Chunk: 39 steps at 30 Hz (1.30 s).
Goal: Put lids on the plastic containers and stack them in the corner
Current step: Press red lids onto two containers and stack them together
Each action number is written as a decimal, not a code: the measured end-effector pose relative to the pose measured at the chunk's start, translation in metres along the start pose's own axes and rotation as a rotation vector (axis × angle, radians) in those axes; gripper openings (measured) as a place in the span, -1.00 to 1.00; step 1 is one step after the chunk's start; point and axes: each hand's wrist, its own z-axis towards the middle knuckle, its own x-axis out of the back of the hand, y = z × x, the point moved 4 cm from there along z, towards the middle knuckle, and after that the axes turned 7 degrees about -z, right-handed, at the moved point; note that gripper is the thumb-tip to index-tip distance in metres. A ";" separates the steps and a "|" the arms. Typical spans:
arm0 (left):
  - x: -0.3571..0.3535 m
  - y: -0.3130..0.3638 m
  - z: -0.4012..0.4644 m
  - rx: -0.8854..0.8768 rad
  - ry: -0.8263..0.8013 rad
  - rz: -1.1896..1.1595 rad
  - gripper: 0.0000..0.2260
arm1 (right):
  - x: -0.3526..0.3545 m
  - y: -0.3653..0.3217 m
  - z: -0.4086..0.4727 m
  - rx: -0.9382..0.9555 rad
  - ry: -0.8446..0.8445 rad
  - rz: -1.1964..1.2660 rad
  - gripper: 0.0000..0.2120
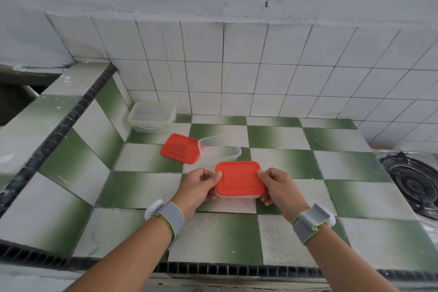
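Observation:
A clear container with a red lid (pixel 239 179) on top sits on the green-and-white tiled counter (pixel 279 237). My left hand (pixel 201 188) grips its left side and my right hand (pixel 276 187) grips its right side, thumbs on the lid. Behind it stands an open clear container (pixel 220 150) without a lid, and a second red lid (pixel 180 148) leans against its left side. A lidded clear container (pixel 151 116) with a pale lid rests in the back left corner against the wall.
A gas stove burner (pixel 414 181) lies at the right edge. A raised tiled ledge (pixel 71 106) with a dark border runs along the left. White wall tiles (pixel 260 73) back the counter. Grey bands wrap both wrists.

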 end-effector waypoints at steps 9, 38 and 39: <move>0.003 0.002 0.007 0.030 -0.057 -0.008 -0.90 | 0.000 0.005 0.002 -0.110 -0.156 0.287 -0.86; 0.110 0.068 0.087 -0.003 0.484 0.845 -0.58 | 0.029 -0.018 0.015 -0.053 0.009 0.322 -0.76; 0.112 0.068 0.086 0.015 0.484 0.816 -0.63 | 0.029 -0.019 0.016 -0.041 0.020 0.326 -0.77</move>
